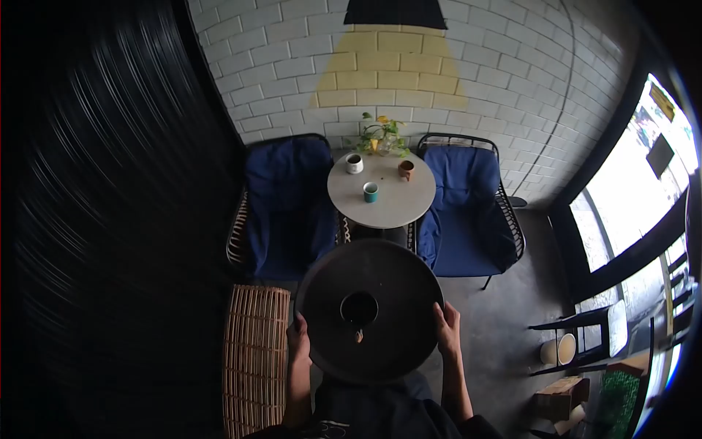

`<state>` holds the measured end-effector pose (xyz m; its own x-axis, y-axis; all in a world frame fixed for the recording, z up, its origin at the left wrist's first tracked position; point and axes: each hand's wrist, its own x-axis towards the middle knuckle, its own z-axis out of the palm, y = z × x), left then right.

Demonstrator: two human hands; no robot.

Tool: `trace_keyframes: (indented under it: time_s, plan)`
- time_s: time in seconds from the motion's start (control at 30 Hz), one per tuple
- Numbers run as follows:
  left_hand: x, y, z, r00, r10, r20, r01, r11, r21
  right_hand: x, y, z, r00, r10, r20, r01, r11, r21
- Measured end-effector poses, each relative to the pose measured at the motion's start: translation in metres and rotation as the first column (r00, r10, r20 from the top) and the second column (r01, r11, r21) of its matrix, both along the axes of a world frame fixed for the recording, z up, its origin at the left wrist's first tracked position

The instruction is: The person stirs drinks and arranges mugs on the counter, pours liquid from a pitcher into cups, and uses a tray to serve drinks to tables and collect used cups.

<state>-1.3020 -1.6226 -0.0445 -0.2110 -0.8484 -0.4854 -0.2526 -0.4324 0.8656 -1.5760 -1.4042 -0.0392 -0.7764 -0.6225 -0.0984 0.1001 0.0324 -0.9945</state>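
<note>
A round dark tray (409,314) is held level in front of my body. My left hand (300,338) grips its left rim, and my right hand (447,325) grips its right rim, both closed on the edge. On the tray stands a dark round cup (360,310), with a small pale item (358,336) just below it. Beyond the tray is a round table (382,212). It bears a white cup (354,164), a brown cup (406,170), a teal cup (371,192) and a glass vase with a leafy plant (383,139) near the wall.
Blue-cushioned chairs flank the table, one left (289,197) and one right (464,205). A woven wicker piece (254,358) stands at lower left. A dark stool (585,322), a pale bucket (565,349) and a cardboard box (559,397) are at right, near the window.
</note>
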Motion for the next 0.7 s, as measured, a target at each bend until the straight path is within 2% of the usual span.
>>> trace_keyframes:
  time_s: [0.07,0.1,0.2,0.27,0.33,0.43,0.47,0.5,0.53,0.6,0.63,0.7]
  plan:
    - [-0.028,0.008,0.054,0.989,0.13,0.067,-0.133,0.99,0.046,-0.02,-0.028,0.014,0.998,0.065,0.013,-0.065,0.998,0.003]
    - [-0.042,0.0,0.056,0.982,0.174,0.073,-0.177,0.983,0.042,-0.033,-0.045,0.02,0.994,0.108,0.002,-0.108,0.994,-0.023]
    - [-0.059,-0.027,0.028,0.961,0.262,0.09,-0.266,0.963,0.039,-0.067,-0.086,0.011,0.977,0.214,-0.005,-0.214,0.976,-0.038]
    - [-0.059,-0.053,-0.009,0.958,0.279,0.066,-0.282,0.959,0.032,-0.081,-0.114,0.008,0.97,0.242,0.003,-0.241,0.969,-0.047]
    - [-0.071,-0.076,-0.023,0.943,0.332,0.03,-0.333,0.943,0.03,-0.096,-0.141,0.004,0.96,0.281,0.01,-0.28,0.957,-0.079]
    - [-0.092,-0.11,-0.038,0.914,0.407,-0.01,-0.406,0.913,0.035,-0.125,-0.18,-0.021,0.944,0.325,0.052,-0.326,0.945,0.013]
    - [-0.103,-0.12,-0.015,0.925,0.337,0.172,-0.364,0.918,0.157,-0.126,-0.2,-0.002,0.943,0.331,0.034,-0.331,0.943,-0.008]
    - [-0.111,-0.13,-0.017,0.925,0.332,0.185,-0.361,0.919,0.158,-0.132,-0.211,-0.007,0.944,0.326,0.047,-0.326,0.945,-0.006]
    - [-0.122,-0.144,-0.017,0.914,0.396,0.087,-0.403,0.91,0.095,-0.143,-0.224,-0.011,0.939,0.33,0.095,-0.334,0.942,0.026]
    - [-0.138,-0.17,-0.027,0.894,0.447,0.036,-0.449,0.891,0.066,-0.161,-0.251,-0.039,0.902,0.272,0.335,-0.263,0.962,-0.073]
    - [-0.146,-0.183,-0.032,0.882,0.471,0.01,-0.47,0.881,0.052,-0.17,-0.265,-0.039,0.902,0.258,0.345,-0.25,0.966,-0.067]
    - [-0.156,-0.216,-0.05,0.864,0.503,0.026,-0.501,0.864,-0.047,-0.195,-0.298,-0.043,0.776,0.325,0.54,-0.24,0.945,-0.224]
